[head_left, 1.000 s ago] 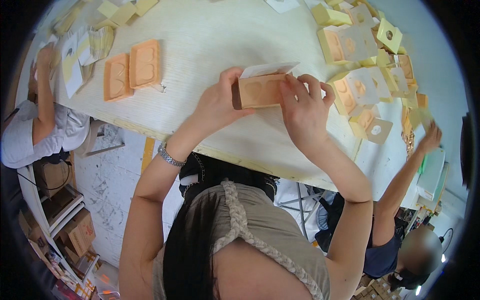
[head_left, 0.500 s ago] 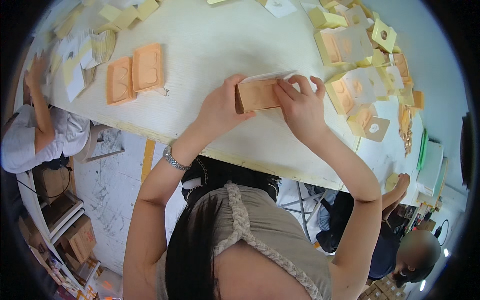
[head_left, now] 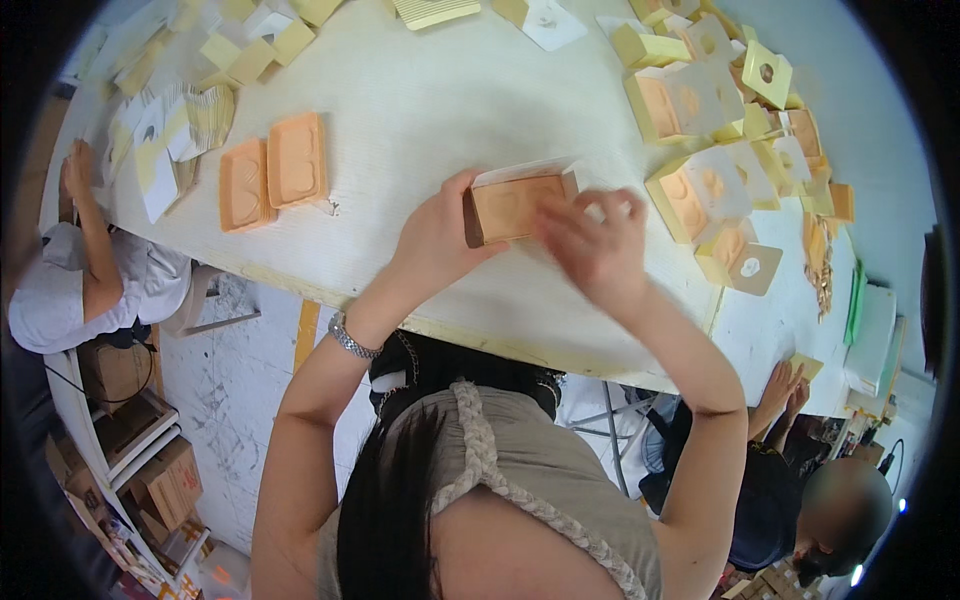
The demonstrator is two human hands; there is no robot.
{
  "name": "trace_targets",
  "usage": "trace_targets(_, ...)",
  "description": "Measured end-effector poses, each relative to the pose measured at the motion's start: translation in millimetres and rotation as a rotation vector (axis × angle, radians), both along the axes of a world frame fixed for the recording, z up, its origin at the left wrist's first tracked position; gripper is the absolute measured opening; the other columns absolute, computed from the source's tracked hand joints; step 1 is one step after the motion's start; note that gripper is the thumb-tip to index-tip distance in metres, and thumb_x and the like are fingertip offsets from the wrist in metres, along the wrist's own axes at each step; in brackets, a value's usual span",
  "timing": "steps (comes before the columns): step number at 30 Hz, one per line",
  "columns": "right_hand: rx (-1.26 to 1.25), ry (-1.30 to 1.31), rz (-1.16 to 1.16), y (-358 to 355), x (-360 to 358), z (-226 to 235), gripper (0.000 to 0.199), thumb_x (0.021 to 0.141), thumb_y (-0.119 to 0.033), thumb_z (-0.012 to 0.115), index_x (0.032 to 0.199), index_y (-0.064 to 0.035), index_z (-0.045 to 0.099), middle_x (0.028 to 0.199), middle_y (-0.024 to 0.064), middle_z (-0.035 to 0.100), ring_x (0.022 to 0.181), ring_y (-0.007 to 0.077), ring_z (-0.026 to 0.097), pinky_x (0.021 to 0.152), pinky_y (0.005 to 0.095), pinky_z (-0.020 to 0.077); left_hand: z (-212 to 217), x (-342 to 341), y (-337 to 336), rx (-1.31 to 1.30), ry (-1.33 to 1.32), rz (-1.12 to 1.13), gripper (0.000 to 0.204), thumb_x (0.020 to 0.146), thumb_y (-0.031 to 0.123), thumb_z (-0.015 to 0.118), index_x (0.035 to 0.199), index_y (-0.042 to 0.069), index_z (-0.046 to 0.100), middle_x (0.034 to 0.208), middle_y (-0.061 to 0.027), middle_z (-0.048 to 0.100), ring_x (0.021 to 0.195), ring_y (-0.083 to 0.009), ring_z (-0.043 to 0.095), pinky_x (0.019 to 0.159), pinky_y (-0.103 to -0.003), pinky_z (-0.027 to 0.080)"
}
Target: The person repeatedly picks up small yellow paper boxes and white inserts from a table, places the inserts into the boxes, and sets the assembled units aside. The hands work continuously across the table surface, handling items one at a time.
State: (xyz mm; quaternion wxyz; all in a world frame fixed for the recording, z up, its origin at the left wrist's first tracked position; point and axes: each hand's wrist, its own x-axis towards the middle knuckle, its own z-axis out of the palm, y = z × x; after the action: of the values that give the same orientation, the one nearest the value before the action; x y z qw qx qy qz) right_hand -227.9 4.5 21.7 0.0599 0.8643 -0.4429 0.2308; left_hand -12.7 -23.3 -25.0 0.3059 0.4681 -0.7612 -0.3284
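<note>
My left hand [head_left: 432, 232] is closed around the left end of a small carton box [head_left: 483, 222], thumb along its near side. The box is tilted toward me, its pale flap standing up at the far edge. Inside lies a peach moulded tray [head_left: 515, 207] with a shaped hollow. At the right end of the box is my right hand [head_left: 600, 245], its fingers smeared by motion; whether they touch the tray cannot be made out. Two stacks of peach trays, a left stack [head_left: 243, 190] and a right stack [head_left: 297, 160], lie on the table to the left.
Several opened yellow boxes with peach trays [head_left: 680, 195] crowd the table's right side. Flat folded cartons [head_left: 185, 135] are piled at the left. A co-worker's hand [head_left: 78, 175] is at the far left; another person's hands [head_left: 780, 395] hold a yellow piece at the right.
My right hand has come slightly down and its fingers have pulled back from the box's upper edge. The flap that lay across the top now stands back, showing more of the tray.
</note>
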Motion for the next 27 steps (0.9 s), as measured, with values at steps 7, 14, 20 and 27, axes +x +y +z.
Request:
trace_targets(7,0.114,-0.034,0.04,4.6,32.0,0.6,0.03,0.075,-0.022,0.073,0.099,-0.0048,0.067,0.1,0.0044,0.064,0.098,0.0215,0.058,0.087,0.0384,0.0456,10.4,-0.6,-0.6,0.016,-0.075,-0.045,0.085,0.071,0.021,0.085,0.135,0.0,0.033,0.115,-0.0201,0.063,0.1,-0.0359,0.066,0.081,-0.04,0.054)
trace_targets(14,0.201,-0.111,0.111,-3.0,28.6,-16.9,0.039,0.076,-0.023,0.072,0.11,-0.0048,0.064,0.117,0.0056,0.057,0.107,0.0247,0.053,0.085,0.0398,0.0446,57.7,13.0,-29.9,0.285,-0.284,-0.291,0.057,0.079,0.007,0.068,0.131,0.002,0.045,0.112,-0.0203,0.063,0.105,-0.0367,0.061,0.086,-0.044,0.051)
trace_targets(20,0.085,-0.095,-0.047,10.4,-24.2,-28.2,0.035,0.075,-0.017,0.074,0.107,-0.0046,0.067,0.116,0.0067,0.059,0.104,0.0261,0.055,0.085,0.0404,0.0444,64.8,-58.2,-164.6,-0.537,-0.395,-0.122,0.044,0.081,0.001,0.059,0.124,0.008,0.06,0.135,-0.0141,0.056,0.126,-0.0354,0.05,0.103,-0.041,0.044)
trace_targets(27,-0.104,-0.112,-0.458,-25.2,-94.0,-36.0,0.04,0.071,-0.007,0.077,0.11,-0.0032,0.066,0.114,0.0094,0.06,0.1,0.0293,0.057,0.085,0.0415,0.0464,51.1,-96.7,-256.8,-0.778,-1.02,-0.115,0.017,0.083,0.014,0.061,0.095,0.01,0.073,0.098,-0.0085,0.069,0.115,-0.0281,0.056,0.088,-0.038,0.047)
